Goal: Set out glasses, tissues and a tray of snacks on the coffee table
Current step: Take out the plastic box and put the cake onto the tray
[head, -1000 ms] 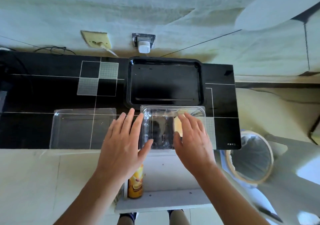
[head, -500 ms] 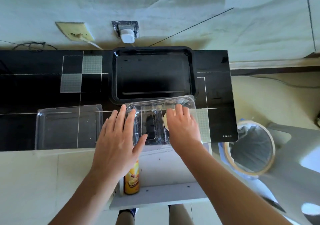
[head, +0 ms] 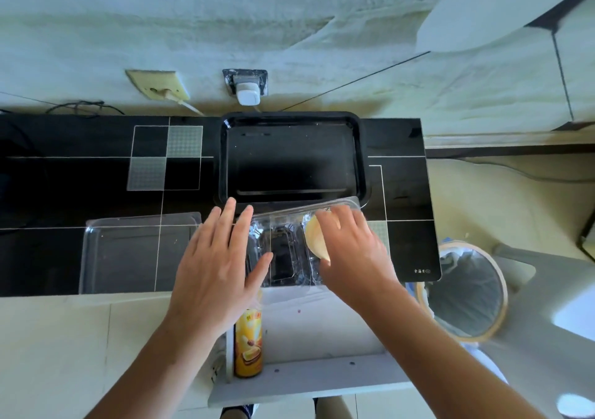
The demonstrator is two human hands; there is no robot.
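Note:
A clear plastic snack container point(head: 283, 251) sits tilted at the near edge of the black table point(head: 96, 174), just in front of an empty black tray point(head: 360, 157). My left hand point(head: 219, 261) lies flat with straight fingers against the container's left side. My right hand point(head: 351, 251) reaches into its right compartment and grips a pale yellow snack point(head: 314, 238). A clear plastic lid point(head: 135, 251) lies flat on the table to the left.
A yellow snack can point(head: 248, 344) stands on a low white shelf point(head: 322, 376) below the table edge. A lined round bin point(head: 467, 290) stands at the right. A white plug point(head: 246, 93) and a socket point(head: 159, 85) are on the wall behind.
My right hand has gone from resting over the container to curling round the yellow snack in it. The container's far right corner has tilted up. My left hand stays on its left side.

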